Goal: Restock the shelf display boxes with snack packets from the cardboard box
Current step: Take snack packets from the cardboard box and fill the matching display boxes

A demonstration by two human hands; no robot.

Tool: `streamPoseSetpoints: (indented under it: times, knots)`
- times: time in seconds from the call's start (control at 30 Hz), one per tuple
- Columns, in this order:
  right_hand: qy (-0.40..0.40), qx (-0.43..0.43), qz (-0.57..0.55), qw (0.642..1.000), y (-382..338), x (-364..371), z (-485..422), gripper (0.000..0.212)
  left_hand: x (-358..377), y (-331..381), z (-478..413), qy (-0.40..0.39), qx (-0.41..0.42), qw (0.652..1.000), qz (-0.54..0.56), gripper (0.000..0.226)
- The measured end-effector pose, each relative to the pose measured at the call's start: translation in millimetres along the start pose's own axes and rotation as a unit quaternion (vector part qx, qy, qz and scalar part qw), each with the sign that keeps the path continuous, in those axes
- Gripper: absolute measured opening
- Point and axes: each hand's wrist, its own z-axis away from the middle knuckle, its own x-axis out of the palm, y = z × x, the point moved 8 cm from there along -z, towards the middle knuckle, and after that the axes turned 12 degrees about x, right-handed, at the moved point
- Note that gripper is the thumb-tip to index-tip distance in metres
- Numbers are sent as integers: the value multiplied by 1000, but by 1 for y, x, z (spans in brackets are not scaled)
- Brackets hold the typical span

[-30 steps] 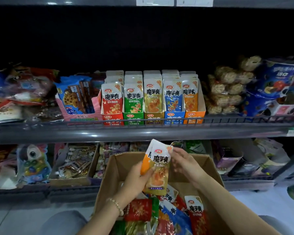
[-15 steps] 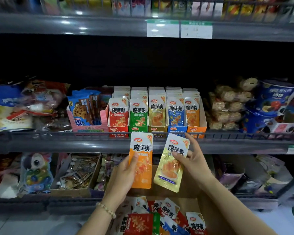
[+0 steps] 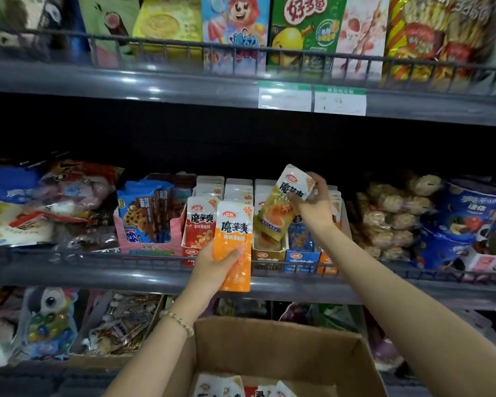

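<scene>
My left hand [image 3: 212, 265] grips an orange snack packet [image 3: 234, 247] upright in front of the shelf rail, covering the green display box. My right hand [image 3: 312, 207] pinches a yellow snack packet [image 3: 281, 204] by its top, tilted, its lower end over the yellow display box [image 3: 267, 255]. The row of display boxes runs along the middle shelf: a red one [image 3: 191, 252], the yellow one, a blue one [image 3: 301, 257] and an orange one [image 3: 327, 265] partly behind my right wrist. The open cardboard box [image 3: 269, 339] sits below with more packets [image 3: 241, 388] inside.
A wire rail [image 3: 98, 259] edges the middle shelf. A pink box of cookie packs [image 3: 146, 222] stands left of the display boxes, and wrapped round snacks [image 3: 390, 213] lie to the right. The upper shelf [image 3: 184, 84] hangs above with tall boxes. The lower shelf holds trays of snacks [image 3: 118, 325].
Both hands have risen from the cardboard box to the middle shelf. The two packets were separated, and the right hand carried the yellow one up to the yellow display box.
</scene>
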Motion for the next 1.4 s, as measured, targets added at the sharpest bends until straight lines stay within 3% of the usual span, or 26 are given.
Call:
streamPoseSetpoints:
  times: [0.07,0.17,0.3,0.43,0.5,0.57,0.63,0.7,0.77,0.87,1.1,1.23,1.4]
  knots:
    - [0,-6,21,1000,4,12,-21,53,-2,0,-4,-3,0,1000,-6,22]
    - [-19,-4,187,982,19,27,-38,54,-4,-1,-8,-12,-4,1000,-17,9]
    - [-39,-50,444,894,37,33,-38,57,3,1,-7,-47,9,999,-20,24]
    - [-44,-104,510,852,38,32,-35,57,4,-10,-13,-44,9,998,-39,13]
    - [-26,-137,490,861,31,27,-33,54,7,-12,-13,-47,8,998,-35,23]
    - [-17,-133,384,914,16,16,-25,46,15,-11,-14,-57,7,998,-35,28]
    - [-64,-93,279,954,2,10,-9,32,26,-7,-14,-77,14,996,-44,28]
    - [-145,-61,247,956,-7,9,12,28,40,-4,-14,-92,21,995,-45,26]
    - [-217,-30,237,946,-8,3,34,38,63,-2,-13,-119,27,992,-42,21]
    - [-252,13,231,940,-5,-19,51,46,103,3,-12,-163,45,985,-47,21]
    - [-108,55,155,981,-15,-112,13,47,161,17,-30,-203,92,972,-71,23]
    - [-106,51,166,979,-28,-134,1,43,178,26,-45,-230,136,959,-99,29]
    - [-29,-32,189,981,-44,-148,-34,39,177,17,-67,-237,174,932,-214,41]
